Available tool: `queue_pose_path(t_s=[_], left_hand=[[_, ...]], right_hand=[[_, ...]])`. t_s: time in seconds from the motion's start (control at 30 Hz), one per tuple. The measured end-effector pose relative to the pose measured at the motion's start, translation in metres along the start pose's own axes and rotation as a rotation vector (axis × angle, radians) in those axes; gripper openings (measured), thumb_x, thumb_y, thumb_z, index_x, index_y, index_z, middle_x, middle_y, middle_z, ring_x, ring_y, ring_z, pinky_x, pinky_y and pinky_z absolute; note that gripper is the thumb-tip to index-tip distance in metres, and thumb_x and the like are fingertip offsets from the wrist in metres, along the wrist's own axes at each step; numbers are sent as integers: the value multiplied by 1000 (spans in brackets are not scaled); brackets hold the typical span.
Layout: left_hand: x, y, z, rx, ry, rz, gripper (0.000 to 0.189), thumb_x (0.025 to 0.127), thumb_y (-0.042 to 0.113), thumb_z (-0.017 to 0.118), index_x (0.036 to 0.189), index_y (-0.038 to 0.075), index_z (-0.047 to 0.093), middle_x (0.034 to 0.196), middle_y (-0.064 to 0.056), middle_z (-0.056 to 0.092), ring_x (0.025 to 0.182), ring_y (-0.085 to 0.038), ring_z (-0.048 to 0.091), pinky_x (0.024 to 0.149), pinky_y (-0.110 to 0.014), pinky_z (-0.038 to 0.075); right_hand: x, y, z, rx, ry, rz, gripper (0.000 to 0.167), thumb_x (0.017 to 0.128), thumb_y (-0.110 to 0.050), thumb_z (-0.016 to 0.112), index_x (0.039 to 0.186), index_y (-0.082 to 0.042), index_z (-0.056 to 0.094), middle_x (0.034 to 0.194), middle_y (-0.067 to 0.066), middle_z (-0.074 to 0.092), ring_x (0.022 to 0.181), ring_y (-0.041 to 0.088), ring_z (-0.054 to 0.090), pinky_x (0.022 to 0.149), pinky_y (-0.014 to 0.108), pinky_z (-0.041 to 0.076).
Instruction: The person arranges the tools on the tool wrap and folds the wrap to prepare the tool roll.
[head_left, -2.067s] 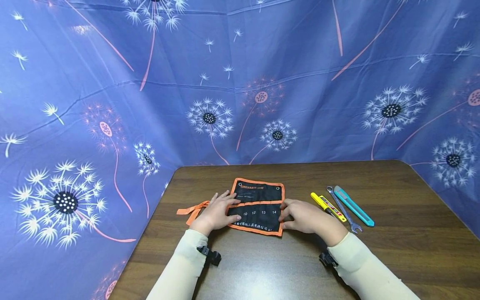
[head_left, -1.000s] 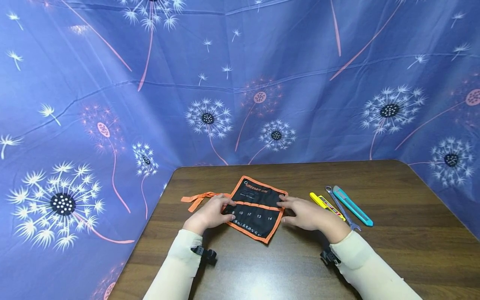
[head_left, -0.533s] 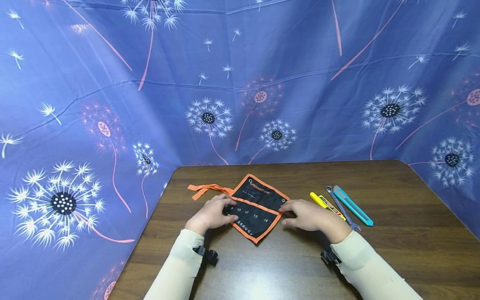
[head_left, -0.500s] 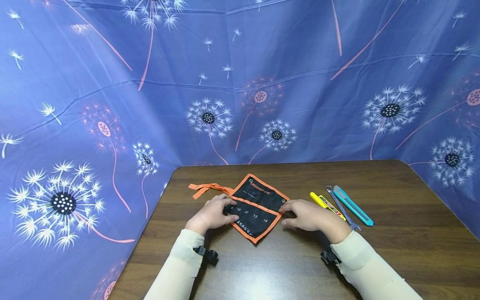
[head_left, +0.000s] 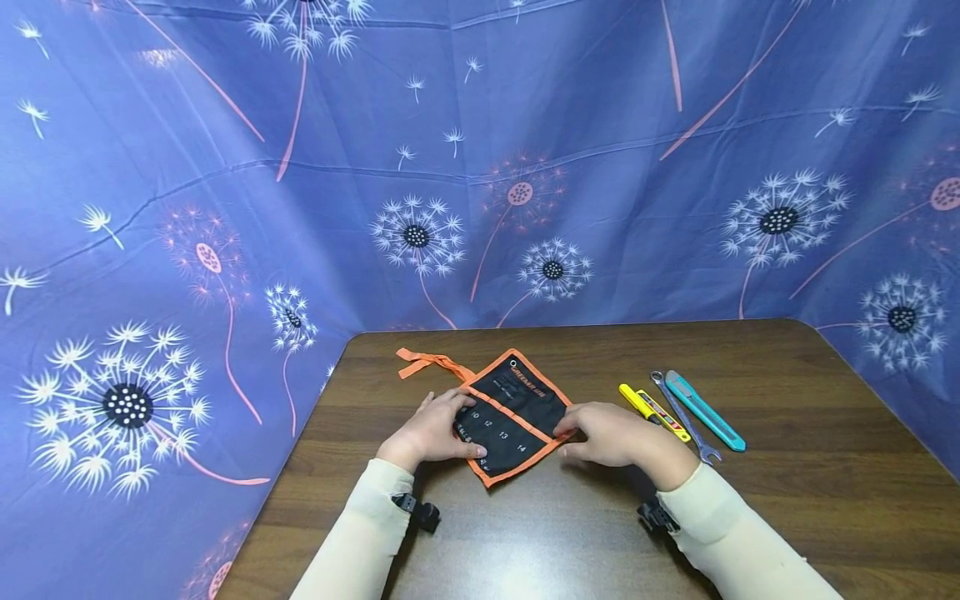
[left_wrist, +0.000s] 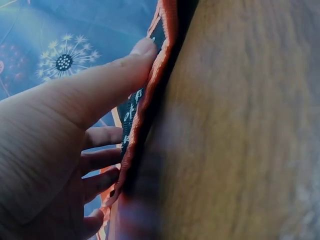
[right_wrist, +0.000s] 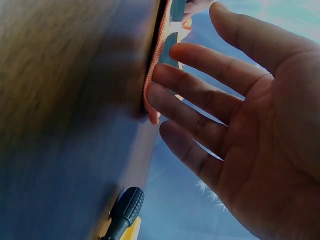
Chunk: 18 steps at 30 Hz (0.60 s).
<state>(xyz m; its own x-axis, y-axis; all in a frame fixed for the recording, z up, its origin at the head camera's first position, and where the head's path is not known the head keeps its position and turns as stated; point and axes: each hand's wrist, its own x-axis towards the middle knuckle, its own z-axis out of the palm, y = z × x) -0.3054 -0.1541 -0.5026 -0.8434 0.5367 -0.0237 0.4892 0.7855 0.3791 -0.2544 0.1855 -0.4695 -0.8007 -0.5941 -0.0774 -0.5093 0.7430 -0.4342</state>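
Note:
A black cloth tool pouch (head_left: 502, 439) with orange trim and printed numbers lies turned at a slant on the table. Its orange tie strap (head_left: 433, 361) trails off to the upper left. My left hand (head_left: 435, 429) rests at the pouch's left side, thumb on the front; in the left wrist view the thumb (left_wrist: 105, 82) lies across the lettered lower edge and the fingers extend behind it. The fingertips of my right hand (head_left: 611, 433) touch the right corner. In the right wrist view these fingers (right_wrist: 200, 95) are spread and loosely bent against the orange border.
Right of the pouch lie a yellow tool with black parts (head_left: 663, 414), a combination wrench (head_left: 686, 417) and a turquoise box cutter (head_left: 705, 411). A black ridged handle (right_wrist: 131, 205) shows low in the right wrist view. A blue dandelion-print cloth hangs behind the wooden table (head_left: 825, 467).
The pouch has turned clockwise from nearly square to a diagonal slant. Its strap has swung up and to the right. Both hands stay at its sides; the tools have not moved.

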Motion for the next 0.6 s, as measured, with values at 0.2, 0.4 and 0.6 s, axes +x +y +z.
queue_pose_path(t_s=[0.2,0.4,0.6], left_hand=[[2,-4,3,-11,4,28,92,79,60,87,151,12,54,165,-12,38,154,-30,32,123,-62,14],[2,-5,2,-26,4,31,91,82,58,85,154,12,51,165,-13,38,155,-33,27,123,-62,14],[2,-6,2,-57,15,51,91,85,54,84,156,12,47,164,-12,39,156,-34,26,124,-58,16]], right_hand=[[-1,-2,-1,-1,-21,-25,38,91,-35,84,122,-14,78,109,-6,67,103,19,65,91,46,52],[-3,-4,-3,10,-30,-14,40,89,-35,85,122,-14,78,112,-6,69,104,20,66,91,46,53],[-3,-5,-4,96,-46,8,40,91,-32,84,125,-11,76,118,-3,71,107,21,67,91,45,54]])
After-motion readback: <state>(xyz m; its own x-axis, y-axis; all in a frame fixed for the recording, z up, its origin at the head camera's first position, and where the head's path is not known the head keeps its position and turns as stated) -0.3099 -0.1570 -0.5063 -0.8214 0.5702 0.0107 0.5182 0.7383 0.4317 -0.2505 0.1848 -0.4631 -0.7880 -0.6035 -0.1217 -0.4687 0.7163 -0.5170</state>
